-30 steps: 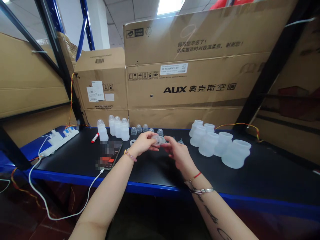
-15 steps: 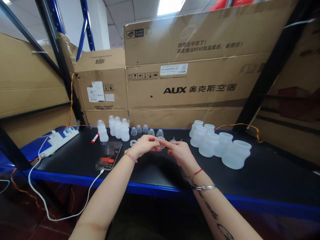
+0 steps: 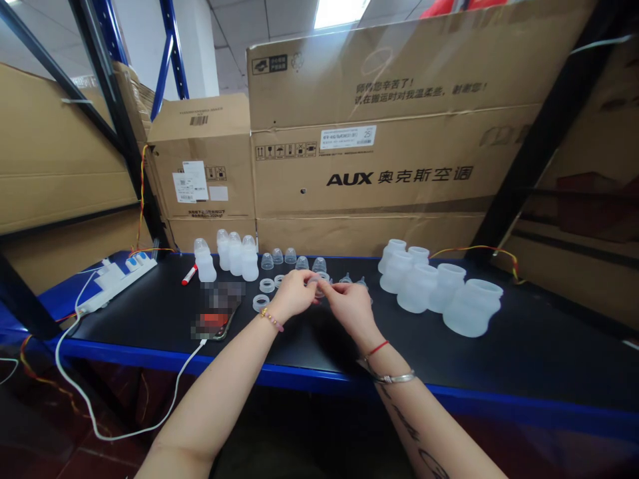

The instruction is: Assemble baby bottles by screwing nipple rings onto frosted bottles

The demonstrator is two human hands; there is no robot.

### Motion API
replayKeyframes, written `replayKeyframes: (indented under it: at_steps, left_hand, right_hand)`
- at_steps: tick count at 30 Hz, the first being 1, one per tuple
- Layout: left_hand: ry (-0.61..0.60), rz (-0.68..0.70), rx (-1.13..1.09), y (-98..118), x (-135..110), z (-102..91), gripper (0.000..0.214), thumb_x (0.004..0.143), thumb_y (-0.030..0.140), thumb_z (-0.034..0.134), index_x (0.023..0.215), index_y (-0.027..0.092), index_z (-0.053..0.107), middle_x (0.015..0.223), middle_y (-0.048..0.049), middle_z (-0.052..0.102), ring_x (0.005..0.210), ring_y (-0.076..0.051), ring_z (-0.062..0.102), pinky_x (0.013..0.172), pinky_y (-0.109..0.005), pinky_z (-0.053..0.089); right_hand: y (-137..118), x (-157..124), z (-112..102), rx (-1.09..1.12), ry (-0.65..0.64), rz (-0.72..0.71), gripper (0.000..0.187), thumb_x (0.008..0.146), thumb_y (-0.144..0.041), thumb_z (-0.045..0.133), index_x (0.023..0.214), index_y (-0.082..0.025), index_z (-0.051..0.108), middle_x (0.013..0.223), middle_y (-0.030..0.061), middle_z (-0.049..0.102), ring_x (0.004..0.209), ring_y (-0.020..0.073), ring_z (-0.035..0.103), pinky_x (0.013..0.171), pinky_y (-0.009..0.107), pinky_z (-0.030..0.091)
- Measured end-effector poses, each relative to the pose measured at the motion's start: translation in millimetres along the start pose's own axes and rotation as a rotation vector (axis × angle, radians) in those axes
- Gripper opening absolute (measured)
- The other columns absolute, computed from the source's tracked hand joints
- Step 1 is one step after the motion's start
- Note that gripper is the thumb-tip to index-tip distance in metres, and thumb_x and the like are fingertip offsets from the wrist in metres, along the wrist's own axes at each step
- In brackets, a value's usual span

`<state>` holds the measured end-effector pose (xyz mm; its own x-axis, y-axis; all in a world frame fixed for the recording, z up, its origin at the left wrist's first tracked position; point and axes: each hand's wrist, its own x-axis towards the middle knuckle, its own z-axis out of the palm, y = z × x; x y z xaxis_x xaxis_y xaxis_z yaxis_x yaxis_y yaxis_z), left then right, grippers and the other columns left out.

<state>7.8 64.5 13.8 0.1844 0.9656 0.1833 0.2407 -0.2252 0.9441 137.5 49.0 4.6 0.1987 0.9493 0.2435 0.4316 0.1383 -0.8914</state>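
My left hand (image 3: 293, 293) and my right hand (image 3: 347, 306) meet over the black shelf top (image 3: 319, 332), both pinched on a small clear plastic ring part (image 3: 319, 282) held between their fingertips. Just behind them stand small clear dome caps (image 3: 290, 256) in a row and clear teats (image 3: 345, 278). Two white rings (image 3: 261, 303) lie on the shelf left of my left hand. Open translucent bottles (image 3: 439, 287) stand in a group to the right. Three capped bottles (image 3: 234, 254) stand at the back left.
A phone (image 3: 215, 311) on a white cable lies left of my hands, with a red marker (image 3: 189, 274) and a white power strip (image 3: 117, 278) further left. Large cardboard boxes (image 3: 379, 133) wall off the back. Black rack posts (image 3: 539, 133) slant at both sides.
My hands have drawn closer together and shifted slightly right and away from me, still working the small clear part. The white rings left of my left hand have come into view.
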Motion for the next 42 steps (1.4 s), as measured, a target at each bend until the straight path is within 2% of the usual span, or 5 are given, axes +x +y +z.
replayKeyframes:
  at_steps: [8,15,26,35,42]
  left_hand:
    - [-0.236,-0.193,-0.350,14.3,-3.2,-10.5,0.015,0.081,0.004,0.057,0.091,0.009,0.067,0.079,-0.0065,0.071,0.073,-0.011,0.067,0.084,-0.032,0.056]
    - [-0.074,-0.068,-0.255,9.0,-3.1,-3.4,0.020,0.085,0.008,0.052,0.100,0.010,0.065,0.091,-0.0082,0.071,0.068,-0.013,0.069,0.080,-0.036,0.059]
    - [-0.070,0.003,-0.129,8.6,-4.5,1.1,0.025,0.084,0.010,0.052,0.106,0.010,0.063,0.093,-0.0093,0.071,0.065,-0.014,0.068,0.073,-0.033,0.059]
    - [0.220,0.228,0.473,11.0,-13.5,5.8,0.017,0.080,0.010,0.052,0.088,0.015,0.066,0.095,-0.0117,0.068,0.095,-0.024,0.062,0.092,-0.038,0.049]
    - [0.077,0.029,0.106,3.9,-5.5,2.9,0.008,0.083,0.021,0.058,0.089,0.017,0.060,0.078,-0.0040,0.068,0.062,-0.015,0.063,0.067,-0.030,0.054]
  right_hand:
    - [-3.0,1.8,-10.4,-0.028,-0.024,0.018,0.045,0.069,-0.054,0.063,0.055,-0.012,0.069,0.045,0.0054,0.058,0.047,0.0146,0.048,0.046,0.026,0.030]
    - [-3.7,-2.8,-6.9,0.041,0.032,-0.021,0.055,0.061,-0.067,0.067,0.056,-0.013,0.068,0.054,0.0080,0.064,0.052,0.0159,0.053,0.050,0.026,0.034]
    - [-6.5,2.1,-11.9,-0.020,-0.022,0.077,0.030,0.064,-0.041,0.068,0.061,-0.011,0.074,0.043,0.0049,0.059,0.048,0.0161,0.052,0.047,0.026,0.034]
    - [-9.6,-1.4,-0.7,-0.153,0.058,0.049,0.027,0.069,-0.037,0.064,0.060,-0.014,0.075,0.044,0.0066,0.061,0.052,0.0196,0.057,0.048,0.027,0.033]
    - [-2.9,2.9,-1.9,-0.024,0.087,0.009,0.035,0.063,-0.046,0.068,0.066,-0.012,0.077,0.051,0.0064,0.065,0.054,0.0185,0.057,0.049,0.026,0.034]
